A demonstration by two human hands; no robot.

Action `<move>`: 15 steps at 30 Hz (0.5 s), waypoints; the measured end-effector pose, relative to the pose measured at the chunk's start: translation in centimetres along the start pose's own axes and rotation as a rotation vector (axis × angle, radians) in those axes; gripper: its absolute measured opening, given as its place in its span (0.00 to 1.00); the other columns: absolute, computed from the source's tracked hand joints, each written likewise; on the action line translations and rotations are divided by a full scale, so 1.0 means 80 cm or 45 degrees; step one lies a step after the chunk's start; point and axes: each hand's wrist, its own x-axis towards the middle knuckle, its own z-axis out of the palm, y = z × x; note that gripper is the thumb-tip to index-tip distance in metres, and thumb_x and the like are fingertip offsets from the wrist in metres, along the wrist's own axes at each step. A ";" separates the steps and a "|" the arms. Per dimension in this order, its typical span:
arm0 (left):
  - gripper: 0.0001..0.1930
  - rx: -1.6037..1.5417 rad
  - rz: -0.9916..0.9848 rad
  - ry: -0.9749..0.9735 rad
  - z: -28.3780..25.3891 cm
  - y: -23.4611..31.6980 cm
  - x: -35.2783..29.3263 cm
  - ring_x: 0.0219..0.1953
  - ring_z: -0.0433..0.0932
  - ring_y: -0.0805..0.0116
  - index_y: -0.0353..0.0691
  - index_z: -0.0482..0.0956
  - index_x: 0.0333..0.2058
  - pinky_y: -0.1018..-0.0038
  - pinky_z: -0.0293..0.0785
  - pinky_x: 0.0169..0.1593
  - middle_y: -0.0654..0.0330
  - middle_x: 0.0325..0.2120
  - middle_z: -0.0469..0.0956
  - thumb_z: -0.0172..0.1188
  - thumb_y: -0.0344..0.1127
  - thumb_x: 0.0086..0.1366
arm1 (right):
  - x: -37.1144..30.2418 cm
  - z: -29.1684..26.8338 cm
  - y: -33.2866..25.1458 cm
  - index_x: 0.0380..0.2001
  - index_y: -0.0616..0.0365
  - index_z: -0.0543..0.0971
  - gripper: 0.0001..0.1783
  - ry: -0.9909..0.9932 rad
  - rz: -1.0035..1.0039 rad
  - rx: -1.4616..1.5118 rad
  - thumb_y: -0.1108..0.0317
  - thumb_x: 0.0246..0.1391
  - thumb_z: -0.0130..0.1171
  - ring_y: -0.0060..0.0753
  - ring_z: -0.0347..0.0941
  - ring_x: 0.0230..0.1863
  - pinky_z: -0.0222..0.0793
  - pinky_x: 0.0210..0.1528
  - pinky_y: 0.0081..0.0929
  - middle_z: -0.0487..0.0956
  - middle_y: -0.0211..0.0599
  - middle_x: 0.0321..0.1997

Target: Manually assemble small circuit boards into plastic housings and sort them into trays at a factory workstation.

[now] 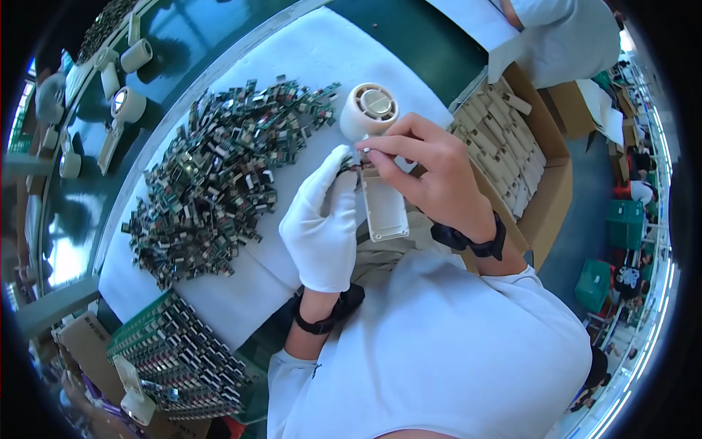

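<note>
A cream handheld fan body lies between my hands, its round fan head [351, 121] up on the white cloth and its hollow handle shell [386, 212] pointing toward me. In a white glove, my left hand [322, 219] closes its fingertips on a small green circuit board [349, 167] beside the top of the handle. My bare right hand [439, 164] reaches over from the right, thumb and forefinger pinching a small white connector [365, 149] close to the board. Thin wires show between the two hands, partly hidden by the fingers.
Left of my hands, a big pile of small circuit boards [219, 175] covers the white cloth [292, 51]. Stacked board panels [183, 358] stand at lower left. On the right is a cardboard box [552, 197] of cream shells. Other fans [130, 104] lie on the green belt; a person [563, 36] sits beyond.
</note>
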 end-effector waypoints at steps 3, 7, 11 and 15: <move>0.16 0.033 0.051 0.012 -0.004 -0.003 0.000 0.47 0.82 0.71 0.34 0.83 0.53 0.73 0.77 0.53 0.55 0.47 0.84 0.64 0.21 0.66 | 0.003 0.001 0.000 0.38 0.59 0.86 0.09 -0.030 -0.044 -0.028 0.77 0.53 0.67 0.32 0.77 0.31 0.74 0.33 0.27 0.78 0.35 0.33; 0.17 0.093 0.122 -0.025 -0.005 0.000 0.001 0.49 0.81 0.71 0.33 0.82 0.54 0.74 0.75 0.56 0.56 0.49 0.84 0.64 0.21 0.66 | 0.008 -0.004 0.000 0.38 0.59 0.86 0.09 -0.113 -0.203 -0.195 0.77 0.51 0.68 0.33 0.76 0.30 0.74 0.33 0.28 0.78 0.34 0.33; 0.17 0.137 0.228 -0.042 -0.009 -0.007 -0.002 0.50 0.80 0.71 0.33 0.82 0.54 0.73 0.74 0.57 0.56 0.49 0.84 0.64 0.22 0.67 | 0.013 -0.010 0.003 0.37 0.58 0.85 0.10 -0.177 -0.301 -0.302 0.76 0.48 0.69 0.34 0.77 0.31 0.75 0.34 0.29 0.77 0.33 0.34; 0.16 0.251 0.297 -0.037 -0.003 -0.011 0.000 0.49 0.82 0.64 0.32 0.83 0.52 0.70 0.77 0.54 0.52 0.49 0.83 0.63 0.21 0.66 | 0.019 -0.013 0.025 0.35 0.56 0.83 0.07 -0.197 -0.529 -0.243 0.71 0.51 0.66 0.37 0.77 0.34 0.75 0.35 0.32 0.75 0.33 0.32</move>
